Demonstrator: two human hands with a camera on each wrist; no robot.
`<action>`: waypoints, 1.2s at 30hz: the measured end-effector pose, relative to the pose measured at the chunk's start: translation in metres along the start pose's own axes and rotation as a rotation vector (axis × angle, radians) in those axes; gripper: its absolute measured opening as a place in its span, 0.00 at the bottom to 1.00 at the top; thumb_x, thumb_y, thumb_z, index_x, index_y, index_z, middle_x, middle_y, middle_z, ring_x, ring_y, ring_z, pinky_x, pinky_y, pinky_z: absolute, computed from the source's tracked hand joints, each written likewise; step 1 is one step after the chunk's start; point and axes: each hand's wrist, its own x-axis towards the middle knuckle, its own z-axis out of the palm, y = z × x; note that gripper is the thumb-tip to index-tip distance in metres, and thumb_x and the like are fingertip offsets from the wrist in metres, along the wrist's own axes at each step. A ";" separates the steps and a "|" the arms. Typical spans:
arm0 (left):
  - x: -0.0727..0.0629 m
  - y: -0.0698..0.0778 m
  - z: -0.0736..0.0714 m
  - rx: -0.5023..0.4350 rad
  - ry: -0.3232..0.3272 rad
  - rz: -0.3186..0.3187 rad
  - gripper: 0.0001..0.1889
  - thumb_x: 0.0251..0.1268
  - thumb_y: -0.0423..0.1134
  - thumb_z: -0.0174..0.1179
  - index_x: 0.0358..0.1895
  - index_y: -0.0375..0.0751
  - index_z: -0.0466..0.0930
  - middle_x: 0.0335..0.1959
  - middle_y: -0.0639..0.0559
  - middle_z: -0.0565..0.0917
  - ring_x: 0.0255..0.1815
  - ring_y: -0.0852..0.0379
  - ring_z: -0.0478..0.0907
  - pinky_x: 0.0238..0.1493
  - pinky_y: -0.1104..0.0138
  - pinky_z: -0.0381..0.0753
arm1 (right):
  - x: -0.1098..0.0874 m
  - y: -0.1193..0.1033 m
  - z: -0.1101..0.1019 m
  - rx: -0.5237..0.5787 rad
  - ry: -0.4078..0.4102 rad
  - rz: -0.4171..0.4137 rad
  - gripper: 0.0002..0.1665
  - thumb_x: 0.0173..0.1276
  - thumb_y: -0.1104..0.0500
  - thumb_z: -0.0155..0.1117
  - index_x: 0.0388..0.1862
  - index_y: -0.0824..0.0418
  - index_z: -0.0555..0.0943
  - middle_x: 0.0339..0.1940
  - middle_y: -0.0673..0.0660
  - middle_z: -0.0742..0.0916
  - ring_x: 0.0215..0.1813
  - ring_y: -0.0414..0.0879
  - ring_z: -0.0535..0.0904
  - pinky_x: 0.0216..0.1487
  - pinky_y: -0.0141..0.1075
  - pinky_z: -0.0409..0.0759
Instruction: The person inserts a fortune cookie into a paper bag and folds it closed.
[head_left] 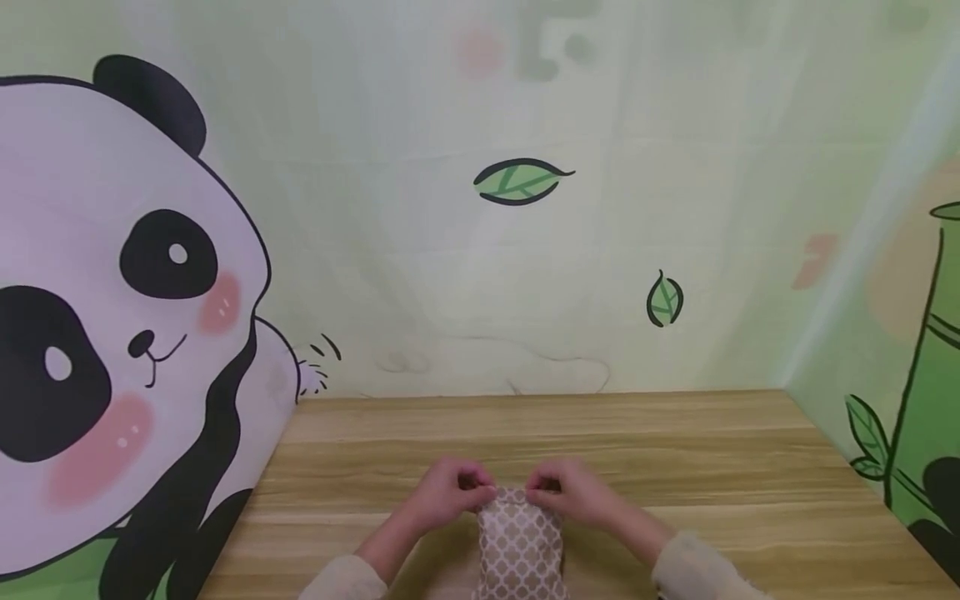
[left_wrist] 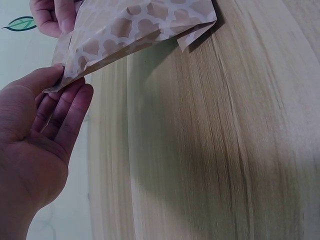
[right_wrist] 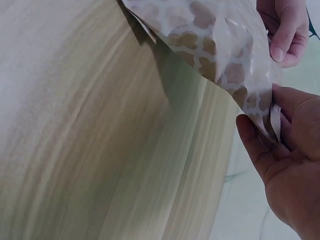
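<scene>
A tan paper bag (head_left: 520, 546) with a white lattice pattern is held up between both hands near the front of the table. Its top edge is folded over in a narrow strip. My left hand (head_left: 448, 496) pinches the left corner of that fold between thumb and fingers. At the opposite corner, my right hand (head_left: 573, 496) pinches the fold in the same way. In the left wrist view the paper bag (left_wrist: 125, 32) slants away from the fingers, its lower end close to the wood. The right wrist view shows creases across the paper bag (right_wrist: 215, 45). Its contents are hidden.
The wooden table (head_left: 360, 467) spreads around the hands. Behind it hangs a pale green backdrop (head_left: 420, 275) with printed leaves, a large panda (head_left: 75, 208) on the left and green bamboo (head_left: 933, 400) on the right.
</scene>
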 end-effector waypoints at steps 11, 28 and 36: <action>-0.002 -0.003 -0.001 -0.005 0.010 0.010 0.04 0.71 0.32 0.69 0.40 0.34 0.88 0.34 0.50 0.87 0.34 0.57 0.82 0.37 0.66 0.89 | -0.013 0.010 -0.005 0.069 0.033 0.014 0.06 0.78 0.61 0.67 0.40 0.60 0.89 0.33 0.48 0.88 0.35 0.35 0.80 0.37 0.30 0.82; -0.006 -0.007 0.001 0.107 0.016 0.027 0.03 0.67 0.35 0.70 0.39 0.39 0.88 0.34 0.54 0.85 0.36 0.60 0.80 0.39 0.70 0.82 | -0.030 0.010 -0.005 0.045 0.063 0.015 0.03 0.74 0.63 0.71 0.38 0.61 0.88 0.31 0.49 0.89 0.33 0.35 0.83 0.35 0.30 0.84; 0.017 0.007 0.014 0.298 -0.098 0.143 0.04 0.71 0.40 0.69 0.39 0.45 0.91 0.33 0.63 0.87 0.34 0.69 0.80 0.41 0.71 0.82 | -0.026 0.003 -0.002 0.007 0.083 -0.011 0.02 0.75 0.63 0.70 0.40 0.59 0.89 0.32 0.48 0.90 0.34 0.34 0.83 0.38 0.31 0.86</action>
